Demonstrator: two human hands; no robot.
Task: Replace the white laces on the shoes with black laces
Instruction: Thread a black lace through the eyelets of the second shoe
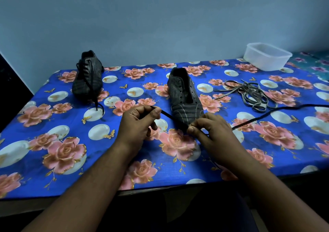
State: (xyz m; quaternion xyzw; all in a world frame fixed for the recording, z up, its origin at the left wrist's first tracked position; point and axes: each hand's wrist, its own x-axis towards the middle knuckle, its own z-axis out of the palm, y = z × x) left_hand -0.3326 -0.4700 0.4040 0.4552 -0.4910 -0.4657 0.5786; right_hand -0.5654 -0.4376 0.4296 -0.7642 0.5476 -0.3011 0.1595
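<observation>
We pinch the black lace (168,115) in both hands, just in front of the unlaced shoe's (184,96) toe. Left hand (137,123) fingers (156,111) nip its tip; right hand (211,128) fingers nip it lower, and the rest trails right across the bench (53,142). The removed laces (249,94) lie beside the shoe.

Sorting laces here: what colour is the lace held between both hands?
Black; the thin flat lace shows clearly in the head view.
</observation>
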